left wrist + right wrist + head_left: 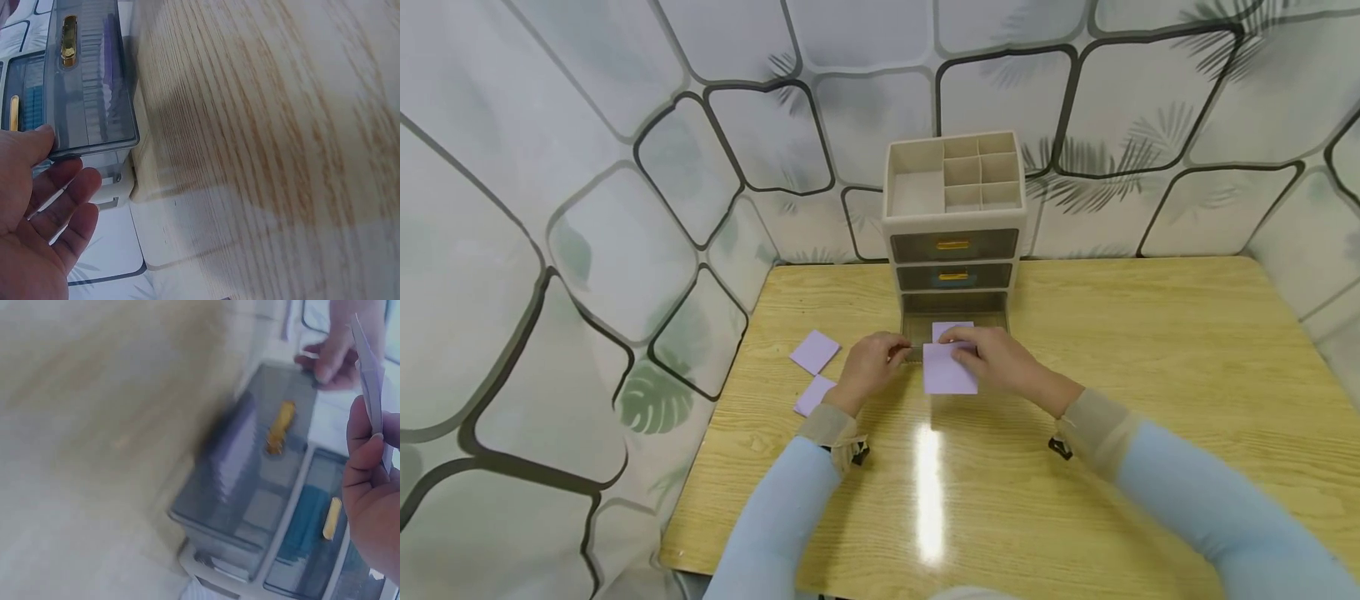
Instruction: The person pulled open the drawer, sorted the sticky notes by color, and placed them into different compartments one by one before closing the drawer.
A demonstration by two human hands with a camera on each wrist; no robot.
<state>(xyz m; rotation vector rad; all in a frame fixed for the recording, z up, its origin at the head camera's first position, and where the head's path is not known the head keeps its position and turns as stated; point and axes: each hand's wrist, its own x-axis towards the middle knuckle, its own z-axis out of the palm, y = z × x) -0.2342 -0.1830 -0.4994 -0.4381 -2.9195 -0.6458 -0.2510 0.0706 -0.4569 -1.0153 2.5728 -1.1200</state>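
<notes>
The bottom drawer of a small white cabinet stands pulled out, its front clear grey with a gold handle. My left hand pinches one front corner of that drawer, thumb on the front face. Inside it, a purple square shows through the clear plastic. Between thumb and fingers, my right hand holds another thin purple square, layered like folded paper, above the drawer's front edge. Two more purple squares lie on the table left of the left hand, one farther back and one nearer, partly behind the wrist.
The cabinet stands against the patterned backdrop at the table's back edge. Its top tray is divided into compartments. Two upper drawers are closed; something teal shows in the middle one. The wooden table extends to both sides.
</notes>
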